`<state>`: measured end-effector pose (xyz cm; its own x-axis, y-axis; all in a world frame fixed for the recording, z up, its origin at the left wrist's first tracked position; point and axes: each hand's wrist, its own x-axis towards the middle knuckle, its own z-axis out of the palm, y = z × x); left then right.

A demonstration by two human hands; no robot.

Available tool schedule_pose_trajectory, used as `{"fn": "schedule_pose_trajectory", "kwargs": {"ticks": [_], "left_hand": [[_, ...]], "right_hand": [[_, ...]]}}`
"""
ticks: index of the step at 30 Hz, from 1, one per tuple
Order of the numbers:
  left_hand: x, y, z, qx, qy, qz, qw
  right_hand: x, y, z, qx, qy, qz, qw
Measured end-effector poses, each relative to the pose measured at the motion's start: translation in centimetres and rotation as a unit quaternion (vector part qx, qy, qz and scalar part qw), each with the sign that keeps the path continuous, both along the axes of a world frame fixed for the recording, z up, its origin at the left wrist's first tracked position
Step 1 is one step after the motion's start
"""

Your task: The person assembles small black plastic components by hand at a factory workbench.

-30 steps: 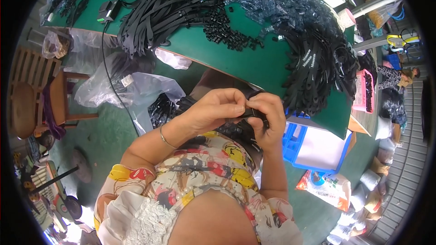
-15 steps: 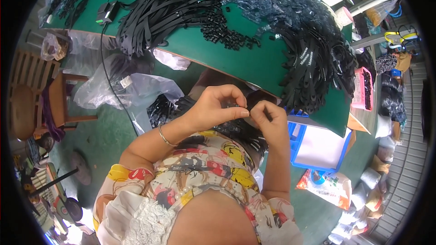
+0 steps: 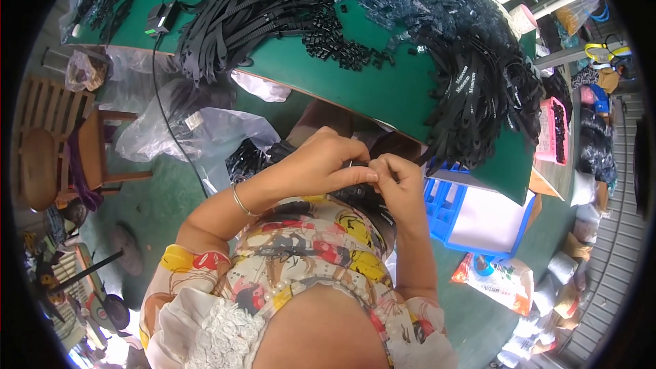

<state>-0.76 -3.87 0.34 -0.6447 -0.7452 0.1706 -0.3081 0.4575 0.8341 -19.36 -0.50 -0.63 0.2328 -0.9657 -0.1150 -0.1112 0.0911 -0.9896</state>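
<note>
My left hand [image 3: 326, 162], with a bangle at its wrist, is closed with thumb and forefinger pinched. My right hand [image 3: 398, 183] is pinched too, its fingertips touching the left ones. What lies between the fingers is small and mostly covered; only a dark sliver shows. Below the hands, black straps [image 3: 362, 196] lie across my lap. Beyond them on the green table [image 3: 287, 61] are a bundle of black straps [image 3: 229, 27], a heap of small black plastic parts [image 3: 335, 44] and a pile of printed black straps [image 3: 471, 96].
Clear bluish plastic pieces [image 3: 410, 3] are heaped farther back. A blue-edged tray [image 3: 488, 222] stands right of my right arm, above a printed bag [image 3: 495, 280] on the floor. A pink basket [image 3: 552, 131] sits past the table's right end. A wooden chair [image 3: 96, 150] is at left.
My fingertips have drawn closer together, and the left hand has turned slightly so its back faces up more. The view has shifted a little.
</note>
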Motion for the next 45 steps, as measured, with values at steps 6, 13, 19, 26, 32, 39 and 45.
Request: {"fn": "schedule_pose_trajectory", "kwargs": {"ticks": [6, 13, 19, 26, 32, 39, 45], "left_hand": [[-0.2, 1.3, -0.2, 0.454, 0.261, -0.044, 0.851], [-1.2, 2.4, -0.6, 0.533, 0.399, -0.018, 0.746], [-0.8, 2.3, -0.9, 0.571, 0.435, -0.017, 0.696], [0.5, 1.3, -0.5, 0.490, 0.387, -0.006, 0.781], [0.6, 2.0, -1.3, 0.551, 0.466, 0.097, 0.685], [0.3, 1.6, -0.5, 0.502, 0.406, 0.132, 0.752], [0.9, 1.5, -1.1, 0.524, 0.423, 0.097, 0.733]], "right_hand": [[1.1, 1.3, 0.4, 0.060, -0.289, 0.015, 0.955], [1.6, 1.8, 0.0, 0.036, -0.428, 0.033, 0.903], [1.9, 2.1, -0.2, 0.048, -0.497, 0.041, 0.865], [1.3, 1.1, -0.7, -0.028, -0.347, -0.044, 0.936], [1.3, 0.2, -0.9, -0.211, -0.057, -0.106, 0.970], [1.5, -0.5, 0.7, -0.273, 0.093, -0.074, 0.955], [1.7, -0.3, 0.7, -0.228, 0.066, -0.061, 0.969]]}}
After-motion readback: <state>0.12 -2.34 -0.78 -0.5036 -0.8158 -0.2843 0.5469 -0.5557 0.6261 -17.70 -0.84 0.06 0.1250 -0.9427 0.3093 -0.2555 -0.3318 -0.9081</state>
